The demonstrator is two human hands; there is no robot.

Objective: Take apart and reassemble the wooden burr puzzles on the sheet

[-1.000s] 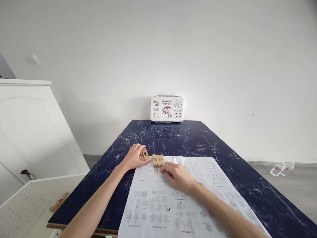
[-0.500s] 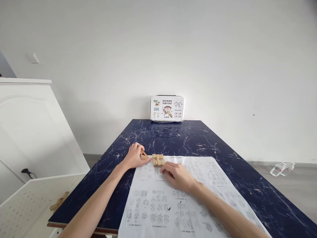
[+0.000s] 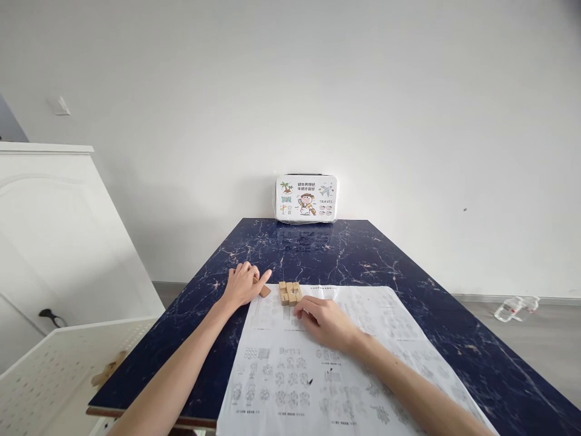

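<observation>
Pale wall [image 3: 408,109]: rises beyond the sheet, across the whole background.
Blue marbled table [image 3: 327,257]: lies under the sheet and stretches past its far edge.
White cabinet [image 3: 59,224]: stands well to the left of the sheet.
Printed sheet [image 3: 363,303]: spread in front of me, covered in small diagrams.
Perforated white tray [image 3: 45,387]: left of the sheet, lower than it, wooden pieces [image 3: 108,369] inside.
Cartoon case [image 3: 306,198]: upright beyond the sheet, marked TRAVEL.
Clear plastic item [image 3: 516,308]: on the floor, well right of the sheet.
My right hand [image 3: 324,321]: over the sheet's far half, fingers curled, tips just beside the block group; I cannot tell whether they pinch anything.
My left hand [image 3: 242,284]: at the sheet's far left corner, fingers bent over the brown piece, thumb stretched out; whether I grip it is hidden.
Block group [image 3: 290,293]: light wood, side by side on the sheet's far edge.
Brown piece [image 3: 265,291]: at the sheet's far left corner, partly covered.
</observation>
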